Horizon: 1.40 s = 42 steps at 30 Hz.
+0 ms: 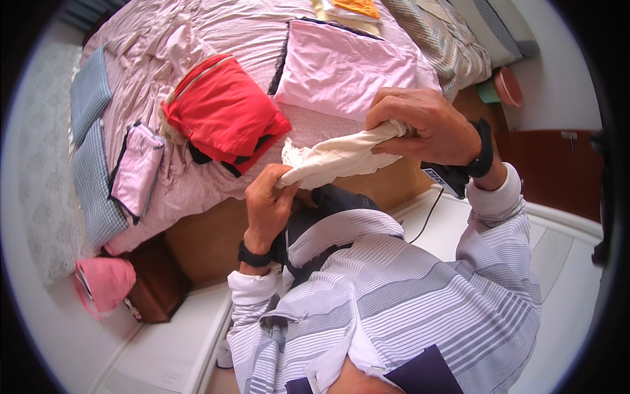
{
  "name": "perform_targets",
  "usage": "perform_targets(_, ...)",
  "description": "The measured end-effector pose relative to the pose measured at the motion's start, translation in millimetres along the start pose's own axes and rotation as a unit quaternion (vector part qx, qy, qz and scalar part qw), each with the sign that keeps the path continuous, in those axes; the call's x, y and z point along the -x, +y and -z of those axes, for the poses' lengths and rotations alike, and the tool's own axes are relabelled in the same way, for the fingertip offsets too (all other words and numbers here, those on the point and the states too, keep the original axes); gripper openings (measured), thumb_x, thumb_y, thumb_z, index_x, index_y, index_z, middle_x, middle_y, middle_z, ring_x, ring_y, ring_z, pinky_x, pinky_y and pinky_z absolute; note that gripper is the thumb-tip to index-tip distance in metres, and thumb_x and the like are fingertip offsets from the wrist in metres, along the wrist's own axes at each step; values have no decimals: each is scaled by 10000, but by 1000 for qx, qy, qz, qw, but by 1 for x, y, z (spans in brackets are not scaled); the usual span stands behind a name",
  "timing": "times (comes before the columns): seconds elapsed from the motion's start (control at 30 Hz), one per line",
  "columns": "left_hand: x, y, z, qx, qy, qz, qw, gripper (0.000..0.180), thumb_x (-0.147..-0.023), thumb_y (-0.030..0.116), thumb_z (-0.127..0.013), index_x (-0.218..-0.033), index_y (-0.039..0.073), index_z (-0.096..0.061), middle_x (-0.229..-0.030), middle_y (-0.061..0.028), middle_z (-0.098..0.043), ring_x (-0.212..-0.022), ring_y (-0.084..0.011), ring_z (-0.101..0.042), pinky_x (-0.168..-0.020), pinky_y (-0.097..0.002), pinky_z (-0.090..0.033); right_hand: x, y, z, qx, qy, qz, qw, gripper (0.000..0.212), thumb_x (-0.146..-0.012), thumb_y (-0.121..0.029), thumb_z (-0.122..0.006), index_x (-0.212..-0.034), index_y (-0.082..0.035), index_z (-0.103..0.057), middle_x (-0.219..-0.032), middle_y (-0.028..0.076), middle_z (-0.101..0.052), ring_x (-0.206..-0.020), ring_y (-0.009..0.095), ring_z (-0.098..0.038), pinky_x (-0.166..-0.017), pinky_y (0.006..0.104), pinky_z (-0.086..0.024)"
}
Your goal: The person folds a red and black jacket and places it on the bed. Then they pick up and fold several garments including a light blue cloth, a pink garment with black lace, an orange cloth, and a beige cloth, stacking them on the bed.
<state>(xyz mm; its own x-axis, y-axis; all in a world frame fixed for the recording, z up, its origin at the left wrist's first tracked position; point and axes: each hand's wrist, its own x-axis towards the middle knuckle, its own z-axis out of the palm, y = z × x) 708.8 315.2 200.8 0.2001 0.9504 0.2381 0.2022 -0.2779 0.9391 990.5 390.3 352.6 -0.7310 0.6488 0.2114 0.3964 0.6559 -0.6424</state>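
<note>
A cream-coloured cloth (341, 156) hangs stretched and bunched between my two hands, in front of the bed's near edge; its exact kind cannot be made out. My left hand (268, 200) pinches its left end between thumb and fingers. Higher up and to the right, my right hand (426, 125) grips the other end, fingers curled over it. Just beyond the cloth lies a flat pink fabric piece with dark edging (348, 69). To the left of it, a folded red jacket (223, 111) with a zip and brown fur trim rests on the bed.
The bed (151, 46) wears a wrinkled pink sheet. A small folded pink piece (138, 171) and checked grey-blue pillows (97, 180) lie at left. Orange cloth (357, 8) is at the far edge. A pink bag (105, 285) sits by a brown cabinet (157, 282); a reddish basin (507, 87) stands right.
</note>
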Motion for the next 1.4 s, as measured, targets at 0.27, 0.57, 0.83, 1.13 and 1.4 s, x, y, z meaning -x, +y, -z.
perform_targets(0.27,-44,3,-10,5,-79,-46,996,167,-847,-63,-711,-989,-2,-648,-824,-25,-632,-737,-77,-570,-673,-226,-464,37,-11,19,31,54,-57,996,306,-723,-59,-832,-964,-36,-645,-878,87,-665,-759,217,-654,-652,290,-500)
perform_targets(0.57,-171,4,-68,61,-121,5,991,208,-857,50,-755,-1040,-2,-670,-807,-20,-652,-740,-75,-580,-673,-240,-479,51,82,104,-14,127,-133,983,239,-855,-111,-778,-1034,-13,-653,-938,38,-655,-824,110,-613,-713,255,-500)
perform_targets(0.83,-352,-52,-168,34,-167,10,985,259,-874,163,-764,-1067,4,-694,-796,-30,-675,-738,-86,-600,-663,-260,-484,45,253,202,-44,158,-241,957,237,-920,-183,-735,-1054,-12,-641,-879,-32,-639,-806,25,-535,-666,213,-463)
perform_targets(1.13,-476,-167,-240,-148,-159,64,974,296,-835,246,-744,-1044,37,-729,-766,-98,-708,-666,-158,-646,-653,-314,-509,39,442,198,46,164,-227,959,432,-833,-386,-756,-1019,-6,-667,-791,150,-677,-748,208,-646,-691,373,-504)
perform_targets(1.4,-491,-191,-251,-201,-156,13,967,234,-858,144,-719,-1084,85,-733,-889,-41,-741,-795,-125,-683,-729,-289,-531,48,444,176,19,143,-282,949,404,-839,-348,-735,-1074,-32,-643,-874,193,-694,-801,287,-676,-719,392,-514)
